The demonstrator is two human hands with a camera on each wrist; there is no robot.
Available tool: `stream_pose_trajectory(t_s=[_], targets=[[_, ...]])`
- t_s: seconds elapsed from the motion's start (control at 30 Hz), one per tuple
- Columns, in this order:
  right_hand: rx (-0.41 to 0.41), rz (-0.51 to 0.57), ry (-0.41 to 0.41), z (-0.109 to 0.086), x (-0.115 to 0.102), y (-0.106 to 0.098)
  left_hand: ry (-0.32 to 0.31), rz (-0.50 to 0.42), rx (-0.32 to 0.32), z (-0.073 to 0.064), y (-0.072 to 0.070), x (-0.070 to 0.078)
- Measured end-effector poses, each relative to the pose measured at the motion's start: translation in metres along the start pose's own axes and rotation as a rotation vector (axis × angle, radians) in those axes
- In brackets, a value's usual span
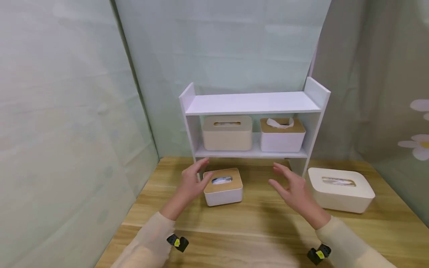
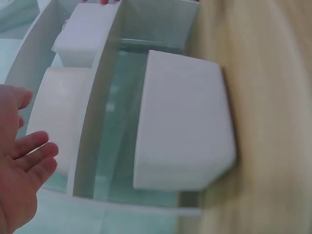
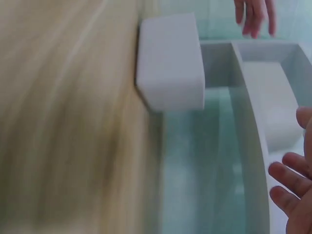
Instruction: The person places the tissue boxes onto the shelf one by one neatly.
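My left hand (image 1: 192, 181) is raised with relaxed fingers beside a small tissue box (image 1: 223, 199) with a wood lid, overlapping its left edge in the head view. That box stands on the table before the shelf. In the left wrist view its white side (image 2: 185, 122) shows large, apart from the hand. My right hand (image 1: 295, 190) hovers over the table left of a cream tissue box (image 1: 343, 197), fingers loosely spread and holding nothing. On the shelf's middle board stand a beige tissue box (image 1: 228, 139) and a white, wood-lidded tissue box (image 1: 283, 141) with tissue sticking out.
The white two-board shelf (image 1: 253, 103) stands at the back of the wooden table (image 1: 228, 236). Pale curtains (image 1: 73, 111) hang at the left and behind, and a grey, flower-patterned one (image 1: 382, 82) at the right.
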State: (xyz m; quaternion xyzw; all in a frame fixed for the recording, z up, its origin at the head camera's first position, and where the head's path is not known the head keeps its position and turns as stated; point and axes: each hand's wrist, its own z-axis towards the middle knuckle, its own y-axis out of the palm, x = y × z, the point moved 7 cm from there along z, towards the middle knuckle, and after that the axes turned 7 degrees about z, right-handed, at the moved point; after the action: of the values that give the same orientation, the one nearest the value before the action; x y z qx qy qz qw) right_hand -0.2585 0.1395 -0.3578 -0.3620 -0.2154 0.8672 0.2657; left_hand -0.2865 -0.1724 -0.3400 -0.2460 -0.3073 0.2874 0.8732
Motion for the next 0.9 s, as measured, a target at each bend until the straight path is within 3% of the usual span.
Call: stream_pose_trajectory(t_s=[0.17,0.37,0.53,0.73,0.9], targets=[[-0.038,-0.005,0.075,-0.032,0.024,-0.024,-0.024,0.080,-0.085,-0.032,-0.014,-0.006],[-0.067,0.067,0.207,-0.065,0.050,-0.050,-0.142,0.153,-0.132,-0.068,-0.025,-0.020],[-0.021,0.097,0.253,-0.085,0.059,-0.077,-0.223,0.177,-0.165,-0.096,-0.031,-0.029],[0.022,0.107,0.278,-0.099,0.063,-0.095,-0.270,0.153,-0.175,-0.111,-0.030,-0.033],[-0.048,0.208,0.312,-0.103,0.067,-0.075,-0.345,0.086,-0.178,-0.115,-0.021,-0.037]])
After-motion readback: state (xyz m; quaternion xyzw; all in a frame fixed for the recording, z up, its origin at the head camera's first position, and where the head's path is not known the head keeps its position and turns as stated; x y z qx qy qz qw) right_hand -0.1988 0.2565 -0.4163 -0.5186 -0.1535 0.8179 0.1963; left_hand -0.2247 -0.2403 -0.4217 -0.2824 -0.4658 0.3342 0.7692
